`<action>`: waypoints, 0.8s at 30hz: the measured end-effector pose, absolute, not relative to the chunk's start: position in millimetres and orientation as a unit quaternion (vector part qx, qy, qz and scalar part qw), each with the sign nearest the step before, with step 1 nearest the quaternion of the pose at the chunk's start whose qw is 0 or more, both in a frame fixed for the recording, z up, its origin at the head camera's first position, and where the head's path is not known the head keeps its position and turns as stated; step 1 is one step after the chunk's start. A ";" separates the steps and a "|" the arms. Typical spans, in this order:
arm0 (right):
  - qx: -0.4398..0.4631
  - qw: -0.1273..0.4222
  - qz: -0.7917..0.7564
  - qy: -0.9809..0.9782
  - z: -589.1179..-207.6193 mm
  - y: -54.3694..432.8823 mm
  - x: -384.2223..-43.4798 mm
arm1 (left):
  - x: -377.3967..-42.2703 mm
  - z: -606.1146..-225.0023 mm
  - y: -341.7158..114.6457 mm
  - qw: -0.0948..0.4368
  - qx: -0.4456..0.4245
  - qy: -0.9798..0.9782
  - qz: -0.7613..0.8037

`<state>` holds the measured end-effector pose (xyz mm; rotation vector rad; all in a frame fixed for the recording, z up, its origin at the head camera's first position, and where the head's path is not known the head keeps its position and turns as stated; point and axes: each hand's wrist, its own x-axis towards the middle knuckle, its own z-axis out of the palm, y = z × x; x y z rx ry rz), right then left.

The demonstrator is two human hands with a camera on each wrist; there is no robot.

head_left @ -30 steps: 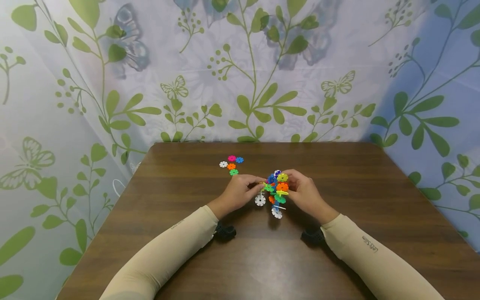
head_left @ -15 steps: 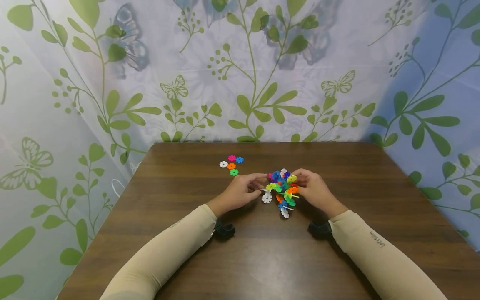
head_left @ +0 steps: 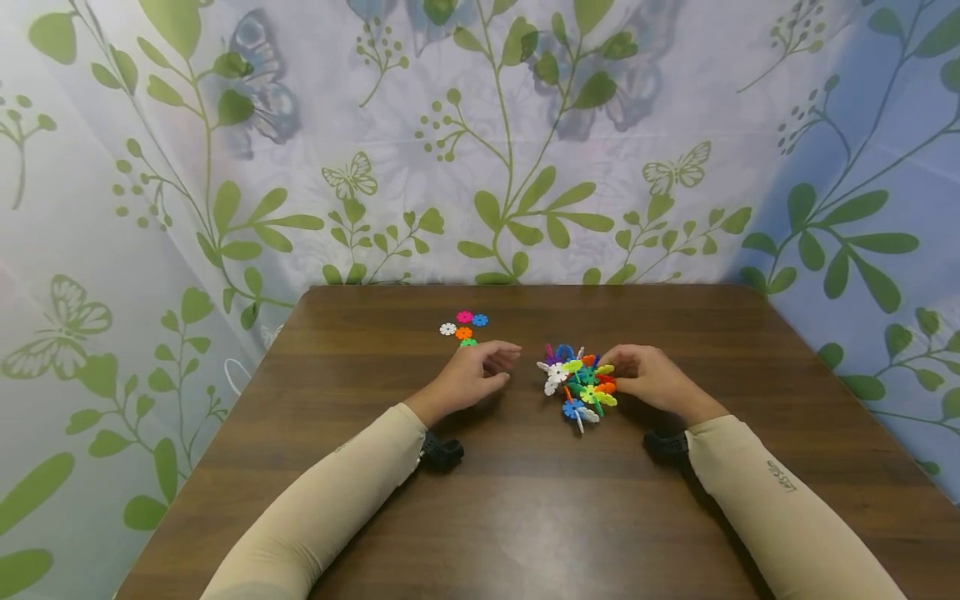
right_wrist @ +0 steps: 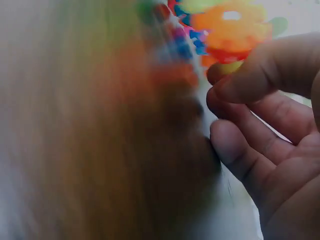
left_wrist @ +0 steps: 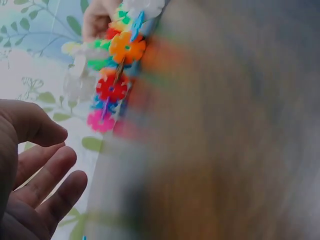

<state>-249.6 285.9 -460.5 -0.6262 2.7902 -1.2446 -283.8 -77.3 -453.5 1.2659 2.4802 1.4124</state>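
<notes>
A colourful cluster of interlocked, notched flower-shaped plastic discs [head_left: 590, 393] is right of the table's middle in the head view. My right hand [head_left: 648, 377] pinches its right side between thumb and fingers; an orange disc [right_wrist: 230, 30] appears just above the fingertips in the right wrist view. My left hand [head_left: 472, 375] is apart from the cluster, to its left, with fingers loosely bent and nothing in them. Pink [left_wrist: 101, 121], red [left_wrist: 112, 88] and orange discs [left_wrist: 127, 47] of the cluster face the left wrist view. Whether the cluster rests on the table cannot be told.
Loose discs lie beyond my left hand: pink [head_left: 465, 317], blue [head_left: 480, 320], white [head_left: 447, 329], orange [head_left: 464, 333] and a partly hidden green one [head_left: 468, 342]. The brown table [head_left: 510, 517] ends at a leaf-patterned curtain [head_left: 540, 167]. Black straps [head_left: 442, 452] circle both wrists.
My left hand has let go of the cluster and drawn back left. The right hand has moved right with the cluster, which has turned so that different discs face the head view.
</notes>
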 end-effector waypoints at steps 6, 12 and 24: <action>-0.194 0.028 -0.385 0.902 -458.0 295.5 -250.5 | -302.8 -455.4 -97.3 -0.035 0.369 0.823 0.430; -0.202 0.023 -0.343 0.917 -444.1 296.9 -248.7 | -325.5 -454.2 -129.5 -0.090 0.292 0.874 0.379; -0.274 -0.123 -0.316 0.900 -376.2 212.7 -241.6 | -338.4 -465.3 -143.5 -0.022 0.268 0.923 0.276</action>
